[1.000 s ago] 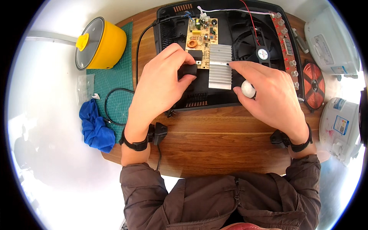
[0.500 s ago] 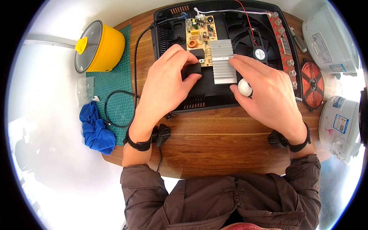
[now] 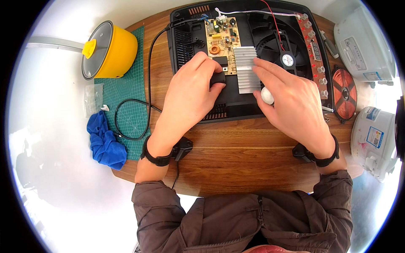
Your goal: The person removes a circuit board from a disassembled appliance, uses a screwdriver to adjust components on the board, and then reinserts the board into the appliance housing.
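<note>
An opened induction cooker base (image 3: 236, 110), black with its inside bare, lies before me. Its tan circuit board (image 3: 225, 33) carries small components, a copper-wound coil and a finned silver heat sink (image 3: 248, 67). My left hand (image 3: 192, 86) is closed, thumb and fingers pinching a black block-shaped part (image 3: 218, 79) by the board's near left corner. On the heat sink's right side rest the fingertips of my right hand (image 3: 291, 99), its thumb close to the near end. A white round piece (image 3: 267, 96) sits between that thumb and the fingers, partly covered.
A black fan (image 3: 288, 60) and a display board (image 3: 313, 50) fill the base's right side. A copper coil disc (image 3: 345, 90) lies beside it, near pale plastic containers (image 3: 373, 139). Leftward are a yellow pot (image 3: 122, 50), a green cutting mat (image 3: 126, 90), a blue cloth (image 3: 105, 141) and a black cord (image 3: 148, 84).
The circuit board and heat sink have shifted slightly right and toward me. My left hand has moved a little right with them; my right hand has barely moved.
</note>
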{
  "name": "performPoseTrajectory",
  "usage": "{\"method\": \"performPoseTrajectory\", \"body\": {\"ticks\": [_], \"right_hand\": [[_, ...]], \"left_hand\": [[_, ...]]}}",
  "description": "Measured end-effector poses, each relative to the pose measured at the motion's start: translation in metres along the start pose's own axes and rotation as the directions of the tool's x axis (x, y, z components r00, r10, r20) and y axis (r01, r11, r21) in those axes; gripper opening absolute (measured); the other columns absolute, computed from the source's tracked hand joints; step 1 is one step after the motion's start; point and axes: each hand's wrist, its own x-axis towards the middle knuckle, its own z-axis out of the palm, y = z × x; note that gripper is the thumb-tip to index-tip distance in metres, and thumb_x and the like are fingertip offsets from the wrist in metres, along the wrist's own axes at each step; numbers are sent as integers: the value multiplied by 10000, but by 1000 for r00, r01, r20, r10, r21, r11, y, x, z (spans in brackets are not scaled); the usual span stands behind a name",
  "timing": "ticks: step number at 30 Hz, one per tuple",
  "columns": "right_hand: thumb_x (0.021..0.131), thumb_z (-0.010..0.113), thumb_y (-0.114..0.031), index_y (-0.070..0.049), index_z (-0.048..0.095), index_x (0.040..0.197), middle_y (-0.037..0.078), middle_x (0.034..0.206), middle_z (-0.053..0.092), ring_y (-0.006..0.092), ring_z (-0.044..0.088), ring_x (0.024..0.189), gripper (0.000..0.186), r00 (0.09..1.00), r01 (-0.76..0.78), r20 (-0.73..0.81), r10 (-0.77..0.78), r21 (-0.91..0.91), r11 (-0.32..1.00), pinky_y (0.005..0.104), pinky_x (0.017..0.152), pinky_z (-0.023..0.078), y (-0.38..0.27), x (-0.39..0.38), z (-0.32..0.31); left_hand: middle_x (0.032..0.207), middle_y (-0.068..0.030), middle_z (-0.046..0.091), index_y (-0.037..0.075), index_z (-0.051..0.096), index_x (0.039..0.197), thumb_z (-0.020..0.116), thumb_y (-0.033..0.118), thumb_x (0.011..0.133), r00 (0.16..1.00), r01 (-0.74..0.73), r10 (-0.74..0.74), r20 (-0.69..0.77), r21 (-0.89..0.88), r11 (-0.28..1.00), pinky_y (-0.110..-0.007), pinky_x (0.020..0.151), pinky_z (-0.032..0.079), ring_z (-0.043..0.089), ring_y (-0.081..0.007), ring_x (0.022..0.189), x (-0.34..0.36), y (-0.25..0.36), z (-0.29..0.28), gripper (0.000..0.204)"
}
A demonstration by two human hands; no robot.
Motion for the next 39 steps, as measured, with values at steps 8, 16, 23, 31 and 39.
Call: {"method": "performPoseTrajectory", "body": {"ticks": [8, 16, 23, 31, 39], "right_hand": [[820, 802, -110, -50, 701, 1239, 68, 1367, 684, 306, 737, 936, 435, 1000, -8, -23, 9, 18, 1000, 385, 739, 604, 2, 2, -5], [713, 866, -53, -110, 711, 1278, 37, 1351, 669, 283, 714, 953, 588, 997, -71, -33, 72, 35, 997, 371, 770, 599, -3, 4, -22], [733, 862, -60, -75, 722, 1264, 122, 1161, 725, 319, 701, 984, 550, 995, -99, 15, 98, 139, 985, 387, 850, 565, -7, 2, -41], [798, 849, -139, -59, 737, 1173, 103, 1098, 747, 344, 723, 908, 399, 994, -41, -97, 46, 46, 998, 391, 773, 581, -3, 6, -27], [807, 839, -150, -62, 725, 1169, 82, 1096, 738, 336, 721, 873, 390, 997, -13, -70, 13, -7, 1000, 392, 727, 576, 2, 4, -19]], "left_hand": [[952, -83, 639, 4, 675, 1016, 832, -40, 752, 999, 16, -21, -42, -112, 994, -310, 759, 553, 672, -225, 840, 3, 3, -15, 310], [970, -60, 628, 6, 674, 1039, 836, -38, 742, 995, 88, -100, -26, -284, 955, -299, 836, 527, 633, -194, 886, 3, 9, -29, 342], [964, -59, 617, 4, 673, 1042, 842, -20, 762, 995, 55, -80, -54, -363, 930, -305, 814, 523, 622, -193, 865, -2, 18, -23, 328], [992, -78, 616, 4, 672, 1061, 841, 14, 806, 994, 50, -75, -77, -289, 956, -315, 790, 538, 652, -212, 863, -3, 16, -13, 306], [1004, -89, 620, 5, 665, 1056, 837, 21, 810, 994, 44, -67, -82, -254, 966, -340, 775, 555, 678, -239, 874, -3, 11, -4, 300]]}}
